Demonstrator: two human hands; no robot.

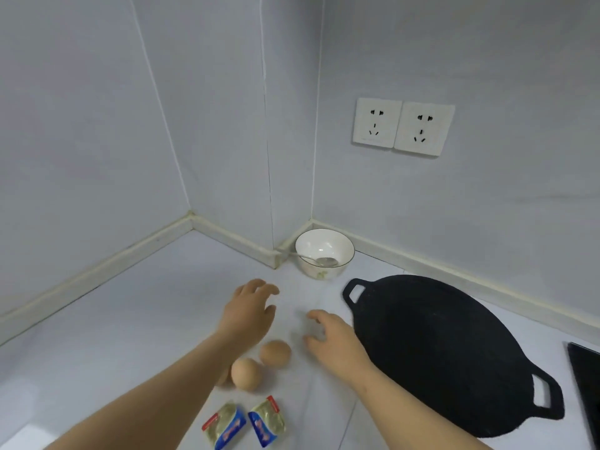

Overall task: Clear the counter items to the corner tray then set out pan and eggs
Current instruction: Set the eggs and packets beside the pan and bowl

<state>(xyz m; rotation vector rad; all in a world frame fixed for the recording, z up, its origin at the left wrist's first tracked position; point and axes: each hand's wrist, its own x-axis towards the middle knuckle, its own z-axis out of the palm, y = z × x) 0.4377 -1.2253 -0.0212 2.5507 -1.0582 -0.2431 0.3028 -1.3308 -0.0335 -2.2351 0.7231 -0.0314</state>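
2 smooth brown eggs (261,363) – flat round black pan (435,355) w/ loop handles.

Light: soft, even, bluish
Shadows: faint beneath eggs (275,353)
Blur: right hand (334,339) fingertips smeared
Edges: wall seams (266,125) bow (wide-angle lens)

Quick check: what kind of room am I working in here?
Most likely a home kitchen counter in a wall corner: a black two-handled pan, eggs, a bowl with a spoon, and wall sockets above.
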